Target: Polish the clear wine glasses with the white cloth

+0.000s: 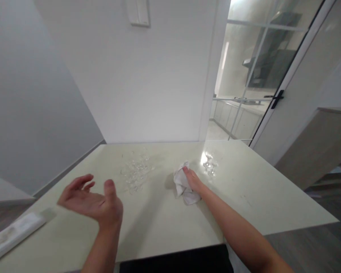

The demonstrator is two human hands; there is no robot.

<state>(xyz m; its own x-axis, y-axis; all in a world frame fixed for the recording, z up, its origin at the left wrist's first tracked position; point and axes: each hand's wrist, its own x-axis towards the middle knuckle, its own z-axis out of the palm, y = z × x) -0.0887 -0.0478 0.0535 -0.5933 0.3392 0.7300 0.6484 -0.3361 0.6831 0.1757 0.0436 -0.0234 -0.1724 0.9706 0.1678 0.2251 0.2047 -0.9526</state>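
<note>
My right hand (pixel 192 179) grips a crumpled white cloth (pixel 182 185) on the pale tabletop (pixel 165 227). Part of the cloth hangs below the fingers and rests by the table surface; whether anything is inside it, I cannot tell. My left hand (pixel 95 201) is raised over the left side of the table, palm up, fingers loosely curled and thumb apart, with nothing in it. Several clear glasses (pixel 136 172) stand in a cluster between the hands, towards the back. A smaller group of clear glasses (pixel 209 166) is just right of the cloth.
At the table's left edge lies a long white box (pixel 14 235). A white wall (pixel 150 83) rises behind the table. To the right are a glass-paned door (pixel 244 76) with a black handle (pixel 277 98) and a wooden cabinet (pixel 318 144).
</note>
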